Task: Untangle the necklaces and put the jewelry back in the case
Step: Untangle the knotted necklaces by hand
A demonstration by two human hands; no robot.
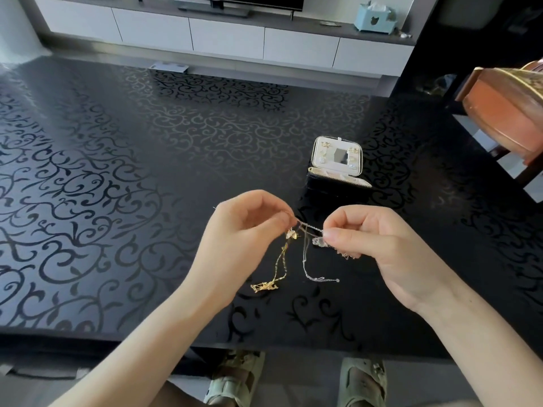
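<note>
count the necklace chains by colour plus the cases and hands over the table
gold chain: 1
silver chain: 1
jewelry case: 1, open
hands: 2, left hand and right hand, both pinching the chains
total: 5
whether more chain is bunched under the right hand cannot be told

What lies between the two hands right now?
Head view: a short silver chain spans from left hand to right hand; a gold necklace hangs below.

Necklaces (304,255) over the table (147,171) near its front edge, case (336,155) behind them to the right.
</note>
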